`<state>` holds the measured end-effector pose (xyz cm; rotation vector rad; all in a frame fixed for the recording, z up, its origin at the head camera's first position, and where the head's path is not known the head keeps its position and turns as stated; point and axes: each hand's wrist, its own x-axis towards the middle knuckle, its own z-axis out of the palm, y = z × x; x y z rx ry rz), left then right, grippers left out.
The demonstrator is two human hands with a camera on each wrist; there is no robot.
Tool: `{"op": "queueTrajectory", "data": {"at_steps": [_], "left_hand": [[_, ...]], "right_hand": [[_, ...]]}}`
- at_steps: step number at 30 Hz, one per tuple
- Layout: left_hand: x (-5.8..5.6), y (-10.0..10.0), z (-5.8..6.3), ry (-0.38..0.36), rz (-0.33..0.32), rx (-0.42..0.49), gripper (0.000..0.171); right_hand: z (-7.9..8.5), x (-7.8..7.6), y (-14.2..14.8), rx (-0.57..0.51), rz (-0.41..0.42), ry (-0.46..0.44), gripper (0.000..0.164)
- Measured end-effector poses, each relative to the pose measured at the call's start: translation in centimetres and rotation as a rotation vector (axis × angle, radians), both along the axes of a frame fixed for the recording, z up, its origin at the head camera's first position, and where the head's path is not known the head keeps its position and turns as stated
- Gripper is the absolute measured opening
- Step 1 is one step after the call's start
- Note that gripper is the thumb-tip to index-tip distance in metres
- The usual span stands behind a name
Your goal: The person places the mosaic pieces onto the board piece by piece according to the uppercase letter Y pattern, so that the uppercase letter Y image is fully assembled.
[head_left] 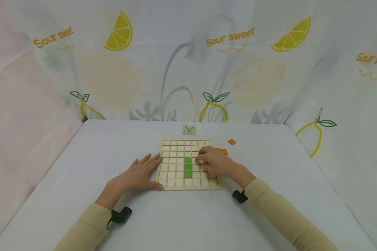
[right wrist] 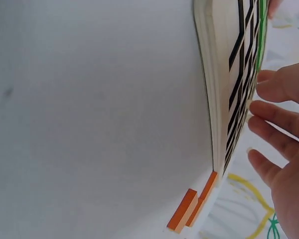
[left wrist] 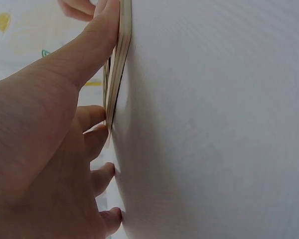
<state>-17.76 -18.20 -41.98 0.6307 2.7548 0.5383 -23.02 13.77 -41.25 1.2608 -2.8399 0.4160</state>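
A wooden grid board (head_left: 171,174) lies on the table, with three green square tiles (head_left: 187,167) in a column near its middle. My left hand (head_left: 141,173) rests at the board's left side, fingers spread and thumb on the near left corner; the left wrist view shows its fingertips (left wrist: 107,172) down at the edge. Over the right half of the board is my right hand (head_left: 218,162), fingers bent and fingertips close to the top green tile. In the right wrist view its thumb (right wrist: 284,84) and fingertips are right at the board surface. I cannot tell whether they pinch a tile.
Two orange tiles (head_left: 224,152) lie close by the board's right edge, partly behind the right hand. Another orange tile (head_left: 232,142) sits farther back. Behind the board is a small pattern card (head_left: 189,129). A lemon-print cloth (head_left: 182,69) hangs behind the white table.
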Motion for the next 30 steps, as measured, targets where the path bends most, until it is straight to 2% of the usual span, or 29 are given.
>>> {"op": "queueTrajectory", "data": {"at_steps": [9,14,21,30], "left_hand": [[0.2,0.0,0.1,-0.001,0.010,0.006,0.107],[0.2,-0.1,0.1,0.003,0.006,0.004,0.107],[0.2,0.1,0.3,-0.003,0.006,-0.004,0.108],[0.2,0.0,0.1,0.007,0.004,-0.004,0.107]], "right_hand": [[-0.3,-0.2,1.1,0.014,-0.012,0.018,0.039],[-0.2,0.0,1.6,0.007,-0.012,0.022,0.036],[0.2,0.2,2.4,0.037,-0.055,0.009,0.032],[0.5,0.1,3.7,0.048,-0.094,0.066,0.032]]}}
